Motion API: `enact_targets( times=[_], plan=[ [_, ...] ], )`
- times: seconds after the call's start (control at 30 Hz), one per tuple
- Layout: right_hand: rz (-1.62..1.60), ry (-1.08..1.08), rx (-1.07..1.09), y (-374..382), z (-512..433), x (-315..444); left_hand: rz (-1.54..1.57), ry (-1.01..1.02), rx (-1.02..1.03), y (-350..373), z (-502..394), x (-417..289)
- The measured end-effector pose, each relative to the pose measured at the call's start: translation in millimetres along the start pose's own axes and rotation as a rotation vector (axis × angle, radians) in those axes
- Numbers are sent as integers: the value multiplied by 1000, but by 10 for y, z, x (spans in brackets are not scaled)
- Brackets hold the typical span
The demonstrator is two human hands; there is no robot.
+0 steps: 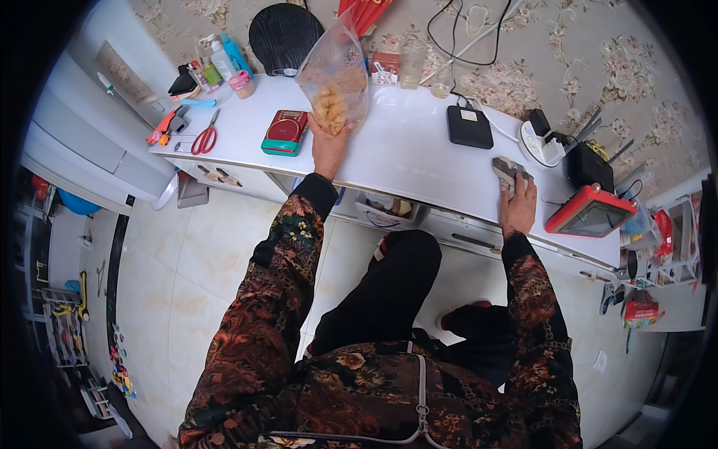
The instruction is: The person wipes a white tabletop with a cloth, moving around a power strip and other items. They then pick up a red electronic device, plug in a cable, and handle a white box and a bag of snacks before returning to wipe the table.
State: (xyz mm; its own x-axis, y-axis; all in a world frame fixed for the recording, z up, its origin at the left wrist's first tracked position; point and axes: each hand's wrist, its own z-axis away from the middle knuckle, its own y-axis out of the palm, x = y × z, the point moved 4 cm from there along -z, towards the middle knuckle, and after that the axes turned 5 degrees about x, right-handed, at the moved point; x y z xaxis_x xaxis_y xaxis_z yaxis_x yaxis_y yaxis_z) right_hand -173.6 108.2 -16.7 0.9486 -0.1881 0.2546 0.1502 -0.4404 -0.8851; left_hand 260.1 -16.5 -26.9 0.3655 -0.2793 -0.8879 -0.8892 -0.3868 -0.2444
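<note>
My left hand (330,147) grips the lower end of a clear plastic bag (335,84) with yellowish snack pieces inside. The bag is over the white cabinet top (404,146); whether it touches the surface I cannot tell. Just left of that hand lies a red and green radio-like device (285,133). At the right, my right hand (518,205) presses a crumpled grey cloth (509,171) against the top. A black set-top box (470,127) lies beyond the cloth, and a red-framed screen device (590,211) leans to the right of that hand.
Red-handled scissors (205,139), a pink-lidded jar (242,84) and several bottles (222,60) occupy the left end. Along the wall stand a black round board (286,39), a small box (385,68) and glasses (412,64). A white round power strip (541,145) and black router (590,166) crowd the right.
</note>
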Motion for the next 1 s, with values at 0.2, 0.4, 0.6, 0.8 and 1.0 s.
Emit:
enact_targets(
  times=[0.2,0.4,0.6,0.8,1.0],
  plan=[
    [-4,16,3,-41,10,-3,-64,-89,-36,29,201,-199],
    [-18,1,4,-17,-10,43,-93,-29,-124,-30,189,-162],
    [-1,14,19,0,-21,-76,-79,8,-158,60,243,-234],
    [-10,15,49,-3,-34,-43,-101,-87,-124,13,254,-232],
    [-3,5,44,-10,-23,-27,-84,-42,-129,30,255,-233]
  ],
)
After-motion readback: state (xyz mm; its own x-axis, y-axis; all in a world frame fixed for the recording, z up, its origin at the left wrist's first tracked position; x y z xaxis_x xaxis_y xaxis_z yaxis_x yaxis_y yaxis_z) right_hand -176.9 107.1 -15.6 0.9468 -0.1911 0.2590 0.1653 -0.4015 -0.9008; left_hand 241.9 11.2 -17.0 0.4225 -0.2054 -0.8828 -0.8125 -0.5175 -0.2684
